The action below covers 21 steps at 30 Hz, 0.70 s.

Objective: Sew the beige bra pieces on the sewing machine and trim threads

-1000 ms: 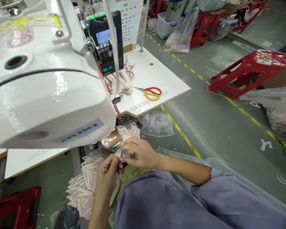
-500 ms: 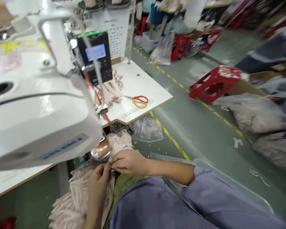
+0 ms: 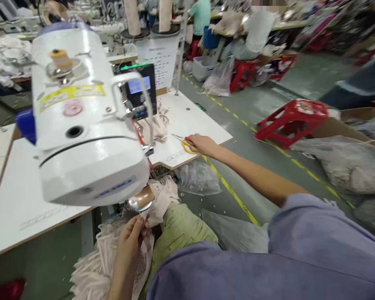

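My right hand reaches over the white table and has its fingers on the handles of the scissors, which have one red and one yellow loop. The blades lie toward the sewing machine. Low by the machine's free end, my left hand pinches the edge of a pale pink lace fabric piece. More pale fabric hangs in a thick bunch beneath that hand. The white sewing machine stands just above, its needle area hidden by the head.
A lit control panel stands behind the machine on the white tabletop, near a small heap of pale pieces. A red stool and plastic bags are on the floor to the right. People sit farther back.
My right hand has left the fabric beside my left hand and moved up and forward onto the scissors. My left hand keeps its pinch. The view has shifted, showing more of the machine.
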Motion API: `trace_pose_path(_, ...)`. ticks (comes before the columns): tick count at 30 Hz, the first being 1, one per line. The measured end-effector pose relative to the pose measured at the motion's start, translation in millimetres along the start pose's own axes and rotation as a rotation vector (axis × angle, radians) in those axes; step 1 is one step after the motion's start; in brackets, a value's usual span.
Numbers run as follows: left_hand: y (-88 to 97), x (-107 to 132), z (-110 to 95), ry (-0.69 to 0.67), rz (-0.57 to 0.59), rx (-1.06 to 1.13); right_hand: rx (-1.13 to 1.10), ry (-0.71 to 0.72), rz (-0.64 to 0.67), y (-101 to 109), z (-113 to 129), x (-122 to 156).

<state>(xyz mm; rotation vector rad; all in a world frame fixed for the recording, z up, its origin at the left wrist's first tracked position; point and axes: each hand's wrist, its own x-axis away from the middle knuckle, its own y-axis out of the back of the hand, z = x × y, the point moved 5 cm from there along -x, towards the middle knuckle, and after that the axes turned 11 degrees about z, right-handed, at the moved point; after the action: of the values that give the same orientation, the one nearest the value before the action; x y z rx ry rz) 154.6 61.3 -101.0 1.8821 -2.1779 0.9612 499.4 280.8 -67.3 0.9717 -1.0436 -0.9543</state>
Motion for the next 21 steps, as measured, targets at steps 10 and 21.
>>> trace_pose_path(10, -0.7, 4, -3, 0.008, -0.019, 0.069, -0.371, 0.446, 0.264, -66, 120, 190)
trace_pose_path(21, 5.1, 10, -1, -0.038, -0.07, -0.161, -0.35, 0.592, 0.243, -84, 169, 170)
